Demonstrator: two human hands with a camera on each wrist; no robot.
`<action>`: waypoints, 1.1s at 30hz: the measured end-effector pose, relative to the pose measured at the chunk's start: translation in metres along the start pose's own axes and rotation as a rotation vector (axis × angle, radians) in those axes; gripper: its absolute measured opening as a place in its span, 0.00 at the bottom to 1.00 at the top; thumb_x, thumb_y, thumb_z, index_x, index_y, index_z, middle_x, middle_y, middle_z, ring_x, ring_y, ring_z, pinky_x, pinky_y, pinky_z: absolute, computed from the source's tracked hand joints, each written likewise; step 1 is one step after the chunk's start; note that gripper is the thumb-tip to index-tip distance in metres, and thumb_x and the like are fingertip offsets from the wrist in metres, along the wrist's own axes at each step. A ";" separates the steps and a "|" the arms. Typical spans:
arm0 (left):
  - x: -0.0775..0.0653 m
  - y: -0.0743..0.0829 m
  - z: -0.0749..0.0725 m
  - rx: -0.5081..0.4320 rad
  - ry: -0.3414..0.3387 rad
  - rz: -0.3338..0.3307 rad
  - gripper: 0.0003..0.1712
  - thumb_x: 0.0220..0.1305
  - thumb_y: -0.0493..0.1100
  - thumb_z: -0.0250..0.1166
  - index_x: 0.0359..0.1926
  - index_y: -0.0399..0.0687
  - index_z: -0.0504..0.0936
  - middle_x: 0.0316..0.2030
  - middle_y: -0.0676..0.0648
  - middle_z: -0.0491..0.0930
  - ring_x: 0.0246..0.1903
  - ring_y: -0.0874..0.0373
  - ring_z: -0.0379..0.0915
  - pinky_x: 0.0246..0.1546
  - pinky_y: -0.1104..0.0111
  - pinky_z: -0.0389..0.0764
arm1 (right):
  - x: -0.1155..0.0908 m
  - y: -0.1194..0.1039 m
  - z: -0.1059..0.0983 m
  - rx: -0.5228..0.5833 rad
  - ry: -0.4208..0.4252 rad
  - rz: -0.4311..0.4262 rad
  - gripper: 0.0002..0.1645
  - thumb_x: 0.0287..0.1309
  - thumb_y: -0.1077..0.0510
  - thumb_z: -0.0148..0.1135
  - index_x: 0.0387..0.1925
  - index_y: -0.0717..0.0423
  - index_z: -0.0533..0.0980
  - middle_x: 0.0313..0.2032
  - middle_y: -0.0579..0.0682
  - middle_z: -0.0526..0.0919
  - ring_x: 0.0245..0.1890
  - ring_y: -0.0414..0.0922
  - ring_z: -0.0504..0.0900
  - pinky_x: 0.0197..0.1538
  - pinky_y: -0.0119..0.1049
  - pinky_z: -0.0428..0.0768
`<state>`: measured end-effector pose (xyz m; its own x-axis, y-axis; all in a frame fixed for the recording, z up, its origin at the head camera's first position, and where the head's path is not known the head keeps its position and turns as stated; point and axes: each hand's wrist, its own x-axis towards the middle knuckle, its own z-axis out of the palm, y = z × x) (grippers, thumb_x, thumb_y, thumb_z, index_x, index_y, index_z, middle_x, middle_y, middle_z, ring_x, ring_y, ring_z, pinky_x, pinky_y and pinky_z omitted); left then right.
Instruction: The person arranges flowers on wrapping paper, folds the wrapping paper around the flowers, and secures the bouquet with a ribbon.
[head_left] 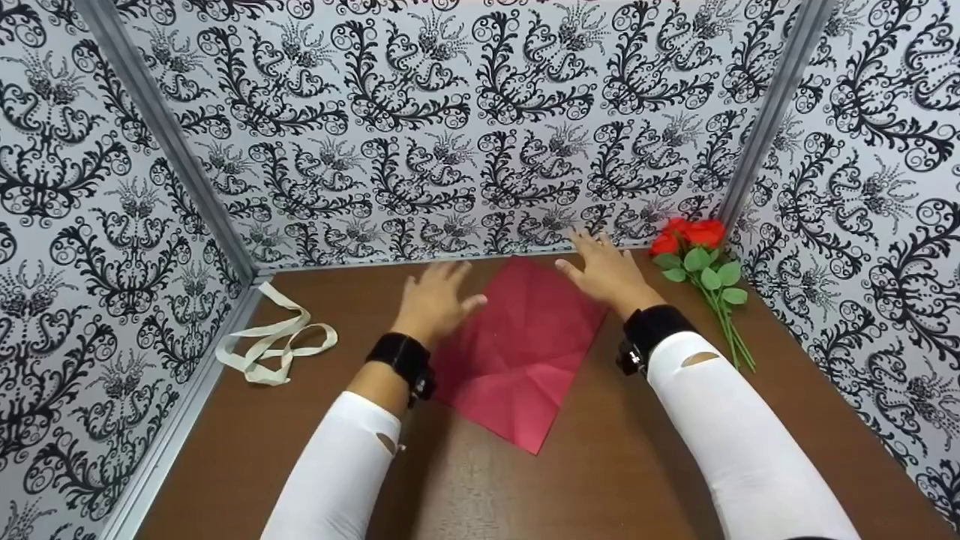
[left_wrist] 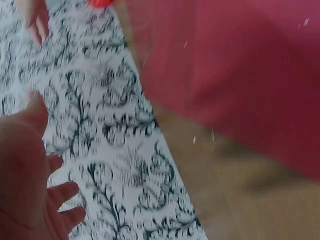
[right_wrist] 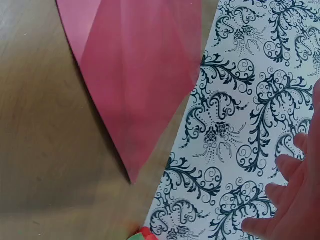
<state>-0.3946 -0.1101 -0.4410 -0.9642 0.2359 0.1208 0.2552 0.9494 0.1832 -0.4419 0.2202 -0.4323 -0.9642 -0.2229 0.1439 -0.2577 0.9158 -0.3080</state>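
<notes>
Left hand (head_left: 435, 304) and right hand (head_left: 606, 274) are both spread, fingers loosely extended and thumbs held away from them, with nothing pinched in either. They hang at the two sides of a creased red sheet (head_left: 525, 330), which lies in the middle of the brown counter (head_left: 480, 495), set askew so that one corner points to the far wall (head_left: 420, 142) and another to the near side. The left hand is above the sheet's left side, the right hand by its far right edge. Motion blurs the left fingers, so it is hard to tell from the head view whether they brush the sheet; in the right wrist view the right fingers appear apart from it, seen against the patterned wall. Fold lines cross the sheet, and its near part catches more light. Each wrist wears a black strap (head_left: 403, 356), and white sleeves (head_left: 337, 472) cover the forearms. To the left, well apart from the sheet, a cream ribbon (head_left: 289, 327) lies in loose loops. To the right, beyond the right hand, a bunch of red roses (head_left: 699, 259) rests with its blooms toward the far wall and its green stems slanting to the near right
</notes>
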 end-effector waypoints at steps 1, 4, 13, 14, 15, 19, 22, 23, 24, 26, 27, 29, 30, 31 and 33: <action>-0.002 0.005 0.005 0.007 -0.028 0.025 0.52 0.68 0.82 0.45 0.85 0.68 0.50 0.85 0.47 0.48 0.85 0.44 0.40 0.80 0.35 0.48 | -0.001 0.001 0.001 0.006 -0.002 0.005 0.54 0.63 0.12 0.29 0.84 0.24 0.36 0.86 0.43 0.39 0.85 0.64 0.36 0.79 0.75 0.37; -0.009 0.021 0.018 0.025 -0.109 0.104 0.53 0.66 0.82 0.52 0.84 0.69 0.54 0.84 0.48 0.55 0.84 0.43 0.48 0.79 0.35 0.54 | -0.003 0.004 0.005 0.014 -0.013 0.016 0.54 0.63 0.12 0.29 0.84 0.22 0.34 0.86 0.47 0.43 0.85 0.64 0.38 0.78 0.76 0.40; -0.033 0.054 0.055 0.053 -0.291 0.310 0.54 0.53 0.78 0.72 0.77 0.64 0.72 0.72 0.48 0.76 0.73 0.46 0.68 0.72 0.40 0.71 | -0.015 0.010 0.021 0.001 -0.075 0.019 0.58 0.65 0.13 0.29 0.86 0.38 0.44 0.86 0.50 0.45 0.85 0.63 0.44 0.79 0.74 0.44; -0.035 0.056 0.058 0.053 -0.302 0.316 0.54 0.51 0.79 0.73 0.76 0.65 0.73 0.70 0.49 0.77 0.72 0.47 0.70 0.71 0.42 0.72 | -0.016 0.011 0.023 -0.003 -0.078 0.015 0.57 0.66 0.14 0.30 0.86 0.38 0.46 0.86 0.50 0.46 0.85 0.62 0.45 0.79 0.73 0.45; -0.036 0.057 0.062 0.052 -0.312 0.318 0.55 0.48 0.80 0.74 0.75 0.66 0.74 0.69 0.49 0.78 0.71 0.47 0.70 0.70 0.42 0.73 | -0.018 0.012 0.025 -0.006 -0.081 0.011 0.56 0.68 0.15 0.31 0.86 0.39 0.46 0.86 0.50 0.47 0.85 0.63 0.46 0.79 0.73 0.46; -0.041 0.062 0.071 0.050 -0.352 0.298 0.59 0.41 0.81 0.77 0.74 0.69 0.75 0.70 0.48 0.76 0.75 0.44 0.66 0.73 0.40 0.70 | -0.025 0.016 0.035 -0.002 -0.098 -0.008 0.51 0.74 0.21 0.38 0.86 0.42 0.49 0.85 0.53 0.51 0.84 0.64 0.50 0.79 0.72 0.50; -0.044 0.065 0.075 0.050 -0.369 0.282 0.61 0.37 0.80 0.80 0.75 0.72 0.74 0.73 0.47 0.72 0.80 0.39 0.59 0.74 0.37 0.67 | -0.030 0.019 0.043 -0.004 -0.117 -0.018 0.48 0.76 0.24 0.41 0.85 0.42 0.51 0.84 0.55 0.52 0.83 0.64 0.52 0.80 0.69 0.53; -0.045 0.066 0.076 0.054 -0.368 0.285 0.61 0.37 0.79 0.81 0.75 0.71 0.74 0.74 0.46 0.72 0.80 0.38 0.58 0.74 0.37 0.67 | -0.031 0.019 0.045 -0.004 -0.123 -0.019 0.48 0.76 0.24 0.41 0.85 0.42 0.51 0.84 0.55 0.53 0.83 0.64 0.53 0.80 0.69 0.54; -0.045 0.067 0.077 0.061 -0.363 0.289 0.61 0.36 0.79 0.82 0.74 0.71 0.74 0.73 0.46 0.72 0.79 0.37 0.59 0.73 0.37 0.68 | -0.032 0.020 0.048 -0.003 -0.128 -0.021 0.48 0.75 0.24 0.41 0.85 0.42 0.51 0.84 0.55 0.54 0.83 0.64 0.53 0.80 0.69 0.54; -0.045 0.069 0.078 0.071 -0.353 0.300 0.60 0.36 0.77 0.83 0.74 0.69 0.75 0.71 0.46 0.73 0.78 0.37 0.61 0.71 0.38 0.71 | -0.033 0.021 0.052 0.004 -0.134 -0.020 0.49 0.74 0.23 0.42 0.85 0.41 0.53 0.83 0.54 0.56 0.83 0.64 0.55 0.80 0.67 0.56; -0.045 0.069 0.078 0.076 -0.347 0.303 0.60 0.36 0.76 0.84 0.73 0.69 0.76 0.70 0.46 0.73 0.77 0.37 0.62 0.71 0.39 0.72 | -0.034 0.022 0.054 0.008 -0.134 -0.022 0.49 0.74 0.23 0.42 0.85 0.41 0.53 0.83 0.54 0.57 0.82 0.63 0.56 0.80 0.67 0.56; -0.045 0.070 0.079 0.078 -0.343 0.308 0.59 0.37 0.74 0.84 0.73 0.67 0.77 0.70 0.45 0.74 0.77 0.37 0.62 0.71 0.41 0.73 | -0.035 0.024 0.057 0.012 -0.136 -0.024 0.49 0.74 0.23 0.43 0.84 0.42 0.54 0.82 0.54 0.59 0.82 0.63 0.58 0.80 0.66 0.57; -0.045 0.071 0.080 0.077 -0.342 0.307 0.59 0.37 0.74 0.85 0.73 0.67 0.77 0.71 0.45 0.73 0.77 0.36 0.62 0.72 0.42 0.72 | -0.035 0.024 0.058 0.010 -0.134 -0.029 0.49 0.74 0.24 0.43 0.84 0.43 0.55 0.82 0.55 0.60 0.81 0.63 0.59 0.80 0.65 0.58; -0.044 0.071 0.080 0.076 -0.342 0.307 0.59 0.37 0.73 0.85 0.72 0.67 0.77 0.72 0.45 0.73 0.78 0.35 0.61 0.73 0.43 0.72 | -0.036 0.025 0.059 0.007 -0.133 -0.028 0.48 0.75 0.24 0.43 0.84 0.43 0.56 0.82 0.55 0.61 0.81 0.62 0.60 0.80 0.64 0.58; -0.043 0.072 0.082 0.077 -0.340 0.309 0.58 0.37 0.73 0.85 0.72 0.67 0.78 0.73 0.44 0.72 0.78 0.35 0.60 0.73 0.44 0.71 | -0.036 0.026 0.061 0.004 -0.132 -0.027 0.47 0.75 0.25 0.44 0.84 0.43 0.56 0.81 0.55 0.63 0.81 0.62 0.61 0.80 0.63 0.59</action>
<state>-0.3408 -0.0354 -0.5127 -0.8161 0.5522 -0.1705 0.5403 0.8337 0.1141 -0.4174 0.2320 -0.5029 -0.9568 -0.2896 0.0270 -0.2834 0.9076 -0.3098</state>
